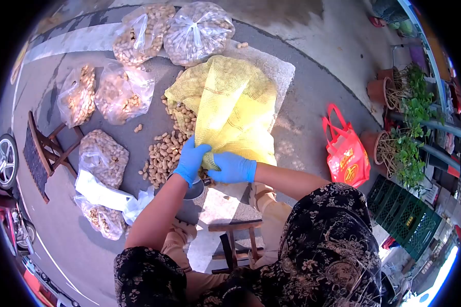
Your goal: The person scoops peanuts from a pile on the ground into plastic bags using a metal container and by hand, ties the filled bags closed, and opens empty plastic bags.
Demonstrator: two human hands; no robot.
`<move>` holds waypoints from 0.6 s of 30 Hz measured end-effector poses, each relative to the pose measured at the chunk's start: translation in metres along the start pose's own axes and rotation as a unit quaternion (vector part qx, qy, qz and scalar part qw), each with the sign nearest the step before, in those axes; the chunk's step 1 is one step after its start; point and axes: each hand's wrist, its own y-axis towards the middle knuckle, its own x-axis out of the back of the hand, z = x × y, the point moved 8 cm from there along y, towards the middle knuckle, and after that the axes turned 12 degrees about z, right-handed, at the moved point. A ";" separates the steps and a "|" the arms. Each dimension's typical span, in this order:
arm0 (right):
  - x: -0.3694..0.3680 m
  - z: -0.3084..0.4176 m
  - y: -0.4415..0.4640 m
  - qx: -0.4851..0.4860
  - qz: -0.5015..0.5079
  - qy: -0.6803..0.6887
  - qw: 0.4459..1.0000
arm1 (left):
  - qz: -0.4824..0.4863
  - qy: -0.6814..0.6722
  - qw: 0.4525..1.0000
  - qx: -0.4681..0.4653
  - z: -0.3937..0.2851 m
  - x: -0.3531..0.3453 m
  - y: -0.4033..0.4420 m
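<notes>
A large yellow mesh sack (235, 97) lies spread in front of me, its near end gathered up between my hands. My left hand (192, 158), in a blue glove, is closed on the gathered edge of the sack. My right hand (234, 168), gloved the same way, grips the mesh just beside it. Loose peanuts (165, 153) are heaped on the ground left of the sack, and some show by its left edge. Partly hidden under my left forearm is a dark round container (194, 191).
Clear plastic bags of peanuts (198, 36) stand at the back and along the left, near a tipped wooden stool (51, 146). To the right are a red tote bag (347, 156), potted plants (376, 146) and a green crate (404, 215). A small wooden stool (235, 225) stands between my legs.
</notes>
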 end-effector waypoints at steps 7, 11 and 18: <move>0.093 0.038 -0.060 0.088 -0.287 -0.070 0.951 | -0.038 0.129 0.990 -0.053 -0.046 0.021 -0.053; 0.087 0.056 -0.068 -0.052 -0.299 -0.257 0.918 | -0.060 0.144 0.987 -0.034 -0.037 0.030 -0.096; 0.012 -0.028 0.003 -0.141 -0.040 -0.200 0.969 | -0.071 -0.051 0.994 -0.069 -0.070 0.061 -0.184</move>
